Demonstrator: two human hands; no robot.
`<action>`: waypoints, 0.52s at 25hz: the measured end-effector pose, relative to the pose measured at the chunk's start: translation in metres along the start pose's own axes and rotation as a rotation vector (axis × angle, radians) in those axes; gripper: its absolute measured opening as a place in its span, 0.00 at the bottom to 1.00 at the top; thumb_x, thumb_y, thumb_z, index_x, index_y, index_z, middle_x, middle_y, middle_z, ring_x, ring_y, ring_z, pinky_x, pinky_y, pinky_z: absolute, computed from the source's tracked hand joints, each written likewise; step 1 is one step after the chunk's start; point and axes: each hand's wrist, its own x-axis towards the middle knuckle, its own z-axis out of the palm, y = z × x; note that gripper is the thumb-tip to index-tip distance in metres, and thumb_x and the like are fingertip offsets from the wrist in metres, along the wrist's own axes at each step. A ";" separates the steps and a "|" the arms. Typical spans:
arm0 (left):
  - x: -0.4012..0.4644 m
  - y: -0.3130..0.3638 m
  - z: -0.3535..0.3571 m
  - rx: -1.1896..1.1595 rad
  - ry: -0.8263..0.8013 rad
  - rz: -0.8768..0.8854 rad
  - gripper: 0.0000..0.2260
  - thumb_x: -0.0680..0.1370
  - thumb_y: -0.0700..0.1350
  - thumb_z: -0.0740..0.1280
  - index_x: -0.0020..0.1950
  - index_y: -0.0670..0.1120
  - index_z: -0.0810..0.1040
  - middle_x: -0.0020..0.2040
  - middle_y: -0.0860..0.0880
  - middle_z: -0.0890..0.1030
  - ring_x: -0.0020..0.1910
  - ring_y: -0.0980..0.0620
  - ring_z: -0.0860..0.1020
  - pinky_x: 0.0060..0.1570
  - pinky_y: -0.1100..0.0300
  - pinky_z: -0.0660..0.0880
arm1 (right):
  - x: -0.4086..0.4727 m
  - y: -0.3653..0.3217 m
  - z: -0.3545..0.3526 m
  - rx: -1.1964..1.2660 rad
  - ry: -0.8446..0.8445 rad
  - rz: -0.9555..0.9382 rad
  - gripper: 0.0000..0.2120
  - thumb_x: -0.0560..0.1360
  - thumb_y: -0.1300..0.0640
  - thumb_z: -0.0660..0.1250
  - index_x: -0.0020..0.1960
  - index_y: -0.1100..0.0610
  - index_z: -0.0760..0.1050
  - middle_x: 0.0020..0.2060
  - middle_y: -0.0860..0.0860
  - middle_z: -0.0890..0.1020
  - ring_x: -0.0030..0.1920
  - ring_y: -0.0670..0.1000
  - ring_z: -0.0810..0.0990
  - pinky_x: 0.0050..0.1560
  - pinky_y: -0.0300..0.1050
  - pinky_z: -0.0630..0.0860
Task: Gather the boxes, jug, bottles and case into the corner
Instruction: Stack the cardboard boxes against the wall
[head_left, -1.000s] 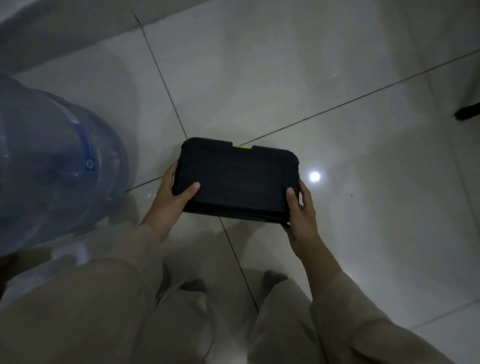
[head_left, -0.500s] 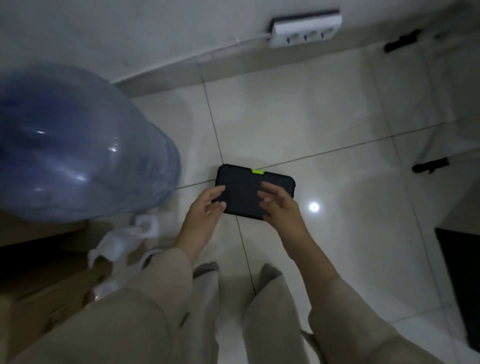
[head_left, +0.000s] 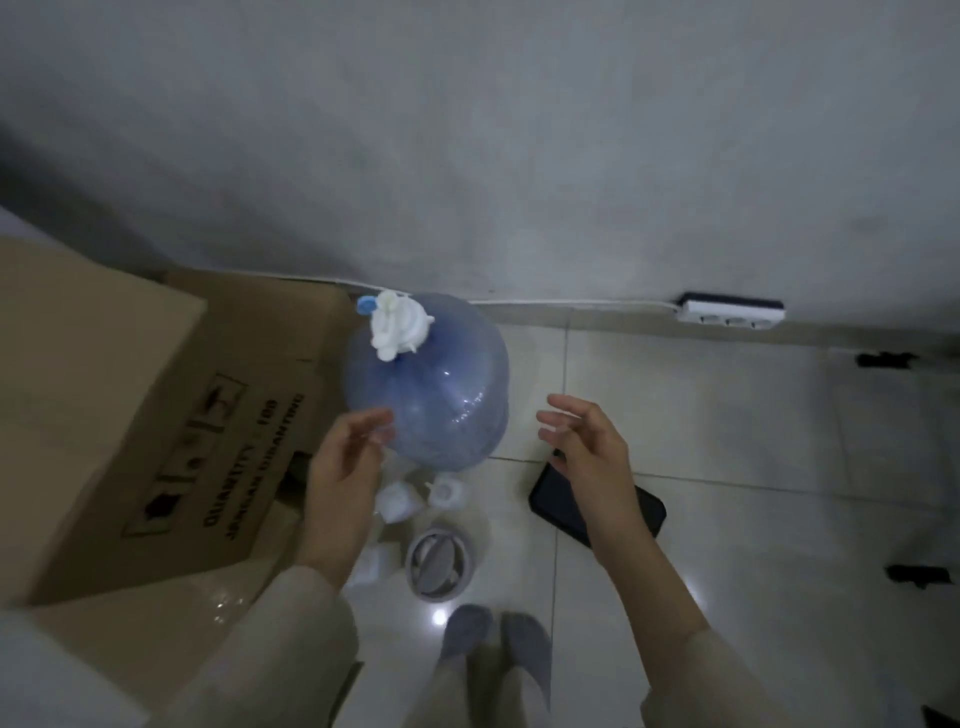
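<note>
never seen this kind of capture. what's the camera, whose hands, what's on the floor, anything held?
There is no robot here. A person wears one wide-angle camera on the head, and it looks forward and down, so you see their own arms, sleeves and socked feet from above.

The left hand and the right hand are both open, fingers relaxed, and hold nothing. They hang on either side of a big blue water jug that stands upright by the wall, with a white cap on top.

To the jug's left is a large cardboard box. In front of the jug, on the tiled floor, stand a few small white bottles and a round grey thing I cannot identify. A flat black case lies on the floor below the right hand. A white power strip sits against the wall.
</note>
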 end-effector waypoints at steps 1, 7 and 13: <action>-0.004 0.006 -0.017 -0.021 0.069 0.005 0.12 0.78 0.32 0.58 0.51 0.47 0.77 0.48 0.49 0.80 0.46 0.59 0.78 0.50 0.68 0.74 | -0.002 -0.006 0.011 -0.009 -0.021 -0.019 0.14 0.77 0.68 0.57 0.50 0.50 0.75 0.48 0.51 0.80 0.49 0.48 0.78 0.44 0.32 0.73; -0.028 0.007 -0.121 -0.002 0.452 -0.038 0.11 0.79 0.36 0.58 0.52 0.49 0.75 0.49 0.54 0.77 0.46 0.66 0.76 0.45 0.71 0.73 | -0.012 -0.019 0.095 -0.082 -0.169 -0.088 0.14 0.77 0.68 0.57 0.52 0.53 0.75 0.46 0.52 0.81 0.47 0.49 0.79 0.48 0.40 0.72; -0.029 -0.006 -0.219 0.182 0.874 0.003 0.13 0.78 0.34 0.56 0.60 0.43 0.72 0.52 0.51 0.71 0.50 0.54 0.71 0.52 0.57 0.68 | -0.027 -0.011 0.205 -0.152 -0.294 -0.085 0.13 0.78 0.68 0.57 0.51 0.52 0.74 0.45 0.48 0.80 0.47 0.46 0.78 0.43 0.29 0.73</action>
